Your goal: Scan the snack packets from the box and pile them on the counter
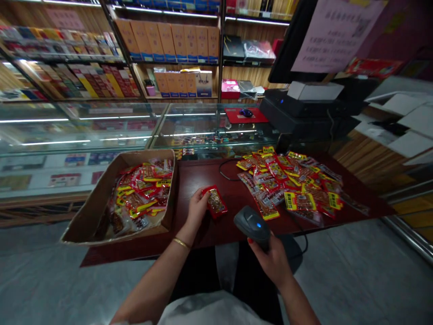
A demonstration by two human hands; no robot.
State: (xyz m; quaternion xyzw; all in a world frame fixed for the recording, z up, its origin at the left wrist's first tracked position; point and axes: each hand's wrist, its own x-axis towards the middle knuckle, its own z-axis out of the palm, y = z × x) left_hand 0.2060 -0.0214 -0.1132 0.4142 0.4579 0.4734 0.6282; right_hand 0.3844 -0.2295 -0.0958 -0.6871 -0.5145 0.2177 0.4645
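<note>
- In the head view, our left hand [198, 206] is closed lightly at the upper left edge of a red packet [217, 202], the fingers drawn together on its rim; its printed or filled face is turned up to us.
- The packet is over the middle of the bench [194, 174], between a cardboard box [172, 185] on the left and a heap of packets [297, 180] on the right. We cannot tell whether it rests on the wood or is raised a little.
- Our right hand [274, 259] is wrapped around the handle of a dark scanner [251, 224], which shows a blue light. Its head tilts toward the packet, near it but not touching.
- We judge the step in hand to be presenting this one packet to the scanner; we cannot make out a code on it or any scanning beam.
- The next move, as we read it, calls for a steady left hand, a flat packet, and the scanner's nose lined up with whichever face carries the code; if that is the underside, the packet would need turning over first.
</note>
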